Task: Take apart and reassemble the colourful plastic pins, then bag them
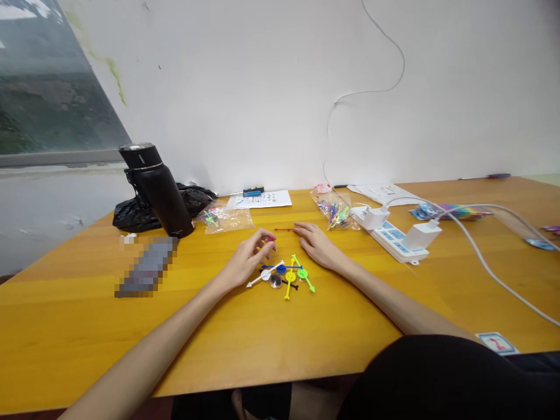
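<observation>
- Coloured plastic pointers lie in a cluster at 6 o'clock, just under both hands.
- The left hand has its fingertips closed on a small red piece.
- The right hand lies flat and empty, its tips beside a thin red stick.
- A black bottle stands at 10 o'clock, and a power strip lies at 2 o'clock.

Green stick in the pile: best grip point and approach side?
Probably its near-right tail: the green stick lies flat, and that end juts onto bare table, while its disc and far end crowd the yellow stick. Pinch across the thin shaft from above, from the right; the right hand rests open nearby, the left hand pinches a red piece.
</observation>
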`<state>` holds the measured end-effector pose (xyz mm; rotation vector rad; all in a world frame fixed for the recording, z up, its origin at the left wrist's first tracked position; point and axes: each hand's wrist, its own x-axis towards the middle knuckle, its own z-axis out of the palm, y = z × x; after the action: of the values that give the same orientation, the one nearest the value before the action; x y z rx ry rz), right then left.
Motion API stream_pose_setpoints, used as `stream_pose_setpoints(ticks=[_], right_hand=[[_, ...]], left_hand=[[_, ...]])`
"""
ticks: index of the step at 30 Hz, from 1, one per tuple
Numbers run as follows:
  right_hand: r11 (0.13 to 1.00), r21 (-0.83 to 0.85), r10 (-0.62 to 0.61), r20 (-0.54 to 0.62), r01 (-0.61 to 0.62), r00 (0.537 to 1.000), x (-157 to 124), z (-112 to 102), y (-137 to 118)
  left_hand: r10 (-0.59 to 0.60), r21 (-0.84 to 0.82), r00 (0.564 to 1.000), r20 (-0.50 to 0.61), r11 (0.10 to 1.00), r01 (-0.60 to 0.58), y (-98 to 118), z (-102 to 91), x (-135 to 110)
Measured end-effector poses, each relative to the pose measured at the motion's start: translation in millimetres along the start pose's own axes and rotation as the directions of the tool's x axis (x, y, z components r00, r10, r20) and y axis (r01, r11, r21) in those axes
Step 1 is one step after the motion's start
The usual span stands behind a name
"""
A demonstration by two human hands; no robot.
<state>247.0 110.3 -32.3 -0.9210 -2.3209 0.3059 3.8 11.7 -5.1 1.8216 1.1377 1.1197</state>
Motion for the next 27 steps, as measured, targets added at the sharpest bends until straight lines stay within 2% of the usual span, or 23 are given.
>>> stream_pose_setpoints(ticks=[3, 6, 9, 12, 15, 18, 20, 22, 25, 27], right_hand=[[0.984, 0.165, -0.063, -0.063, 0.073, 0.996, 1, -12, -25], [0.934, 0.300, -0.201, -0.017, 0.196, 0.980, -1, -22, -51], [0.910, 0.317, -0.285, 0.017, 0.265, 0.958, -5, -25, -69], [0.917, 0.290, -0.295, 0.026, 0.275, 0.955, -8, -24, -75], [0.924, 0.291, -0.261, 0.005, 0.248, 0.965, -9, -22, -74], [0.925, 0.353, -0.099, -0.134, 0.141, 0.986, -6, -22, -68], [0.919, 0.388, 0.034, -0.253, 0.069, 0.967, -3, -23, -64], [0.915, 0.401, 0.103, -0.340, 0.046, 0.935, -1, -27, -61], [0.925, 0.371, 0.087, -0.406, 0.077, 0.910, 2, -35, -60], [0.956, 0.287, 0.064, -0.428, 0.068, 0.902, 4, -40, -58]], left_hand=[[0.006, -0.089, 1.000, 0.025, 0.996, -0.004, -2, 0.6, 1], [0.025, -0.165, 0.993, 0.116, 0.986, -0.006, 0, 2.6, 0], [0.032, -0.182, 0.988, 0.153, 0.983, -0.003, 5, 5.6, -3], [0.031, -0.152, 0.986, 0.165, 0.988, -0.005, 10, 7.9, -5], [0.035, -0.109, 0.989, 0.146, 0.994, -0.019, 11, 8.6, -5], [0.024, -0.051, 0.999, 0.045, 0.998, -0.022, 9, 7.6, -4], [0.011, -0.013, 1.000, 0.004, 1.000, -0.011, 7, 6.0, -3], [0.000, 0.025, 1.000, -0.006, 1.000, 0.000, 5, 4.2, -2], [-0.011, 0.066, 1.000, 0.010, 0.998, 0.011, 5, 2.0, -2], [-0.004, 0.105, 0.999, 0.044, 0.994, 0.000, 7, 1.1, -2]])
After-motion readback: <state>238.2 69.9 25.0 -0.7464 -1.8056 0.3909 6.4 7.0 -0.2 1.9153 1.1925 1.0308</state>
